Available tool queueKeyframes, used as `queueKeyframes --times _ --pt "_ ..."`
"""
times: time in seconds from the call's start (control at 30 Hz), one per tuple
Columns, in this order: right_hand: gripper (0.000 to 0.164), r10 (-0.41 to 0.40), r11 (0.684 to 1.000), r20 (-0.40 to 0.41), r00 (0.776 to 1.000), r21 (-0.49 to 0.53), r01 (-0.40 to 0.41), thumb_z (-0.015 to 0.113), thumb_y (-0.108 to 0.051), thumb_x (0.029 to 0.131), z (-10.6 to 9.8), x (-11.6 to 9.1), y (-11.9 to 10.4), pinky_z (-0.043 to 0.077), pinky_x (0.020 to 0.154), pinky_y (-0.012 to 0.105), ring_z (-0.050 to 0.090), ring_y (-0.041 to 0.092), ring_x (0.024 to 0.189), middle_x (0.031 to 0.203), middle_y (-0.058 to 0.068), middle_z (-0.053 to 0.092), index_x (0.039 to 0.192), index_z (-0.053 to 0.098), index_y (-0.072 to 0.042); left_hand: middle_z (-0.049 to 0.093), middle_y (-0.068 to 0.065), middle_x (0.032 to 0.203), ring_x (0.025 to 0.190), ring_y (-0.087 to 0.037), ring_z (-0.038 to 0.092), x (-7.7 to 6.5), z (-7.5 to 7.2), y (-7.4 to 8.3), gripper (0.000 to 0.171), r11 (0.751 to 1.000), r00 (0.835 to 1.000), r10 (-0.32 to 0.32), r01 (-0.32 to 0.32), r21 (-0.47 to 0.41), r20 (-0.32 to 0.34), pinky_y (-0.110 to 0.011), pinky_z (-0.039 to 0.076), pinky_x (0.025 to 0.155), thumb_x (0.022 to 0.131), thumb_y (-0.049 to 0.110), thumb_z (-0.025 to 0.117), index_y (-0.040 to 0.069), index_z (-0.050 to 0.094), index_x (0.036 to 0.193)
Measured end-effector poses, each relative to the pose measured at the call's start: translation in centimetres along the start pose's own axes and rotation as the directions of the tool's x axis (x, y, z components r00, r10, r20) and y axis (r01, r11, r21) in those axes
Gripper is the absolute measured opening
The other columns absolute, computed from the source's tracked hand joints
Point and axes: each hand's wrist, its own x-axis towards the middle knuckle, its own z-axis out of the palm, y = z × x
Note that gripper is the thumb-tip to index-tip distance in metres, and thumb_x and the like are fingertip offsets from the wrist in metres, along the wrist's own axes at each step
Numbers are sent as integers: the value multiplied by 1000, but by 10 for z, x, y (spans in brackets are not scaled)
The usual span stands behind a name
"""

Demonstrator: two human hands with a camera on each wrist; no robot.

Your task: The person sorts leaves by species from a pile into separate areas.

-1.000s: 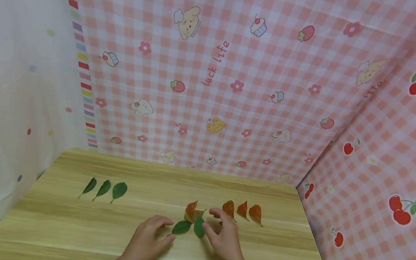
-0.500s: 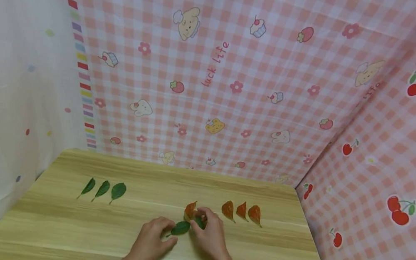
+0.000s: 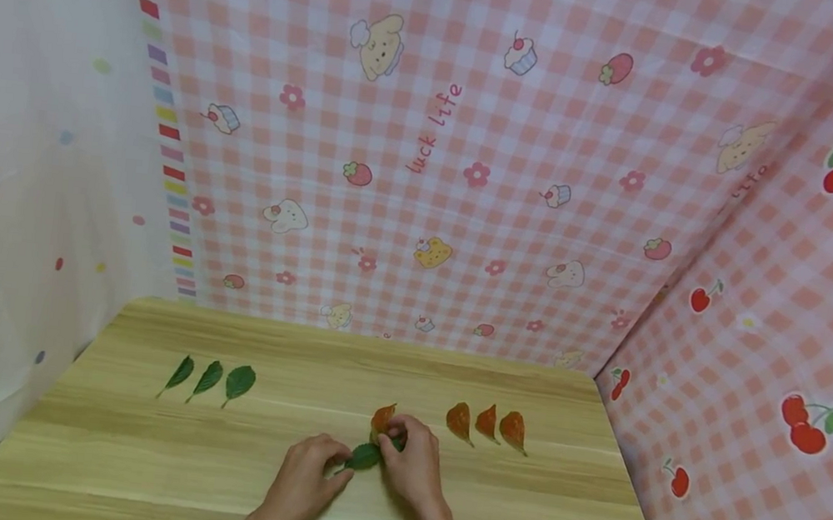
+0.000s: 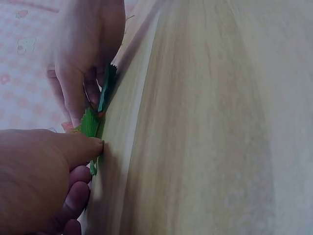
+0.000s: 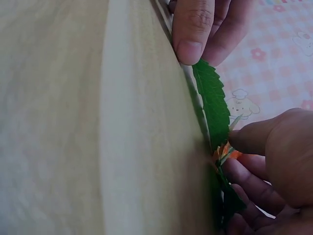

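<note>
In the head view a small cluster of leaves lies on the table, between the two hands. My left hand (image 3: 308, 480) pinches the stem end of a serrated green leaf (image 3: 365, 456) with thumb and index finger. My right hand (image 3: 412, 465) reaches over the cluster, its thumb and fingers closing on an orange leaf (image 5: 230, 152) at the centre. A second green leaf (image 4: 107, 87) is mostly under the right hand in the head view. Just beyond the right fingertips stands out another orange-red leaf (image 3: 382, 418).
Three green leaves (image 3: 240, 382) lie in a row at the back left of the wooden table (image 3: 140, 468). Three orange-brown leaves (image 3: 511, 430) form a row at the right. A pink checked cloth (image 3: 391, 207) hangs behind.
My right hand has moved left and in over the cluster, covering one green leaf and part of the orange leaves. My left hand has shifted slightly right onto the green leaf's stem end.
</note>
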Motion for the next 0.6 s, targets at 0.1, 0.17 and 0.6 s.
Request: queueKeyframes --times 0.1,0.17,0.6 --pt "11 2 1000 -5 1000 -1 -2 88 -5 96 1 0 1 52 76 24 66 8 82 91 0 78 104 81 -5 78 6 87 82 -6 70 0 0 -1 15 1000 1000 2 -2 -23 2 -27 57 78 84 6 97 13 86 92" --pt "9 3 1000 -4 1000 -4 -3 88 -5 96 1 0 1 51 75 23 66 8 81 90 1 77 101 81 -5 78 6 86 81 -6 71 0 0 -1 14 999 1000 4 -4 -38 -1 -26 57 77 85 5 96 12 86 91" --pt "10 -119 990 -100 988 62 125 88 -12 94 17 7 39 49 65 20 59 -4 70 79 -9 76 89 80 -15 78 5 85 79 -4 71 -2 -1 -2 16 998 1000 -1 1 -66 1 -24 58 74 87 0 93 13 85 86"
